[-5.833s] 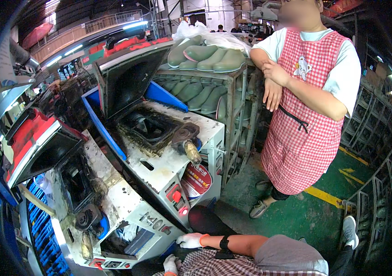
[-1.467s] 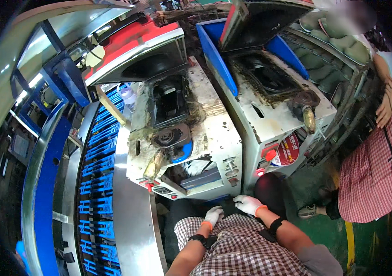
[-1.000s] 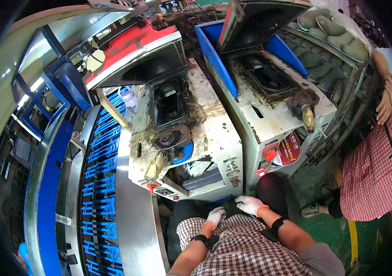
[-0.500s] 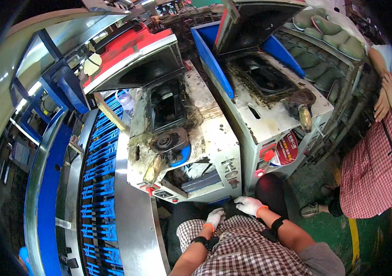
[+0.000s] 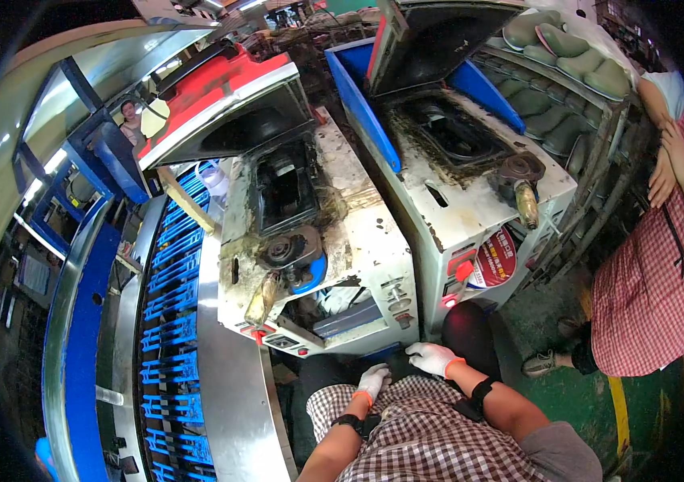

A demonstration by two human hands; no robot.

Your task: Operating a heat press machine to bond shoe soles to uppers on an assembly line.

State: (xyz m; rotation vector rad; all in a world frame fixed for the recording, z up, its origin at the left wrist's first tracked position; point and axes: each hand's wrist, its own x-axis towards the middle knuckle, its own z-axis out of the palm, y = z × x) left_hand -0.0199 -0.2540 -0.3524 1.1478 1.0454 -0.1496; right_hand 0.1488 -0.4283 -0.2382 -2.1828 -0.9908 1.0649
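My left hand (image 5: 374, 381), in a white glove with an orange cuff, rests on my lap beside the checked apron (image 5: 430, 430). The fingers lie loosely over the dark trousers, with nothing seen in them. Close by, my right hand (image 5: 433, 359), gloved the same way, rests on my right thigh (image 5: 470, 337), fingers loose and holding nothing. Ahead of both hands stands a worn white machine (image 5: 374, 241), its red lid (image 5: 221, 96) raised over a dark rectangular well. A second white machine (image 5: 430, 217) with a raised lid stands to its right.
At left runs a conveyor with blue racks (image 5: 172, 353) beside a steel ledge (image 5: 234, 386). Green shoe-shaped pieces (image 5: 571, 60) fill a rack at the upper right. A person in a red checked apron (image 5: 647, 305) stands at right, hands together. Another person (image 5: 130, 120) shows far left.
My hands stay where they were on my lap. The view has shifted slightly, and a person has come into sight behind the red lid at far left.
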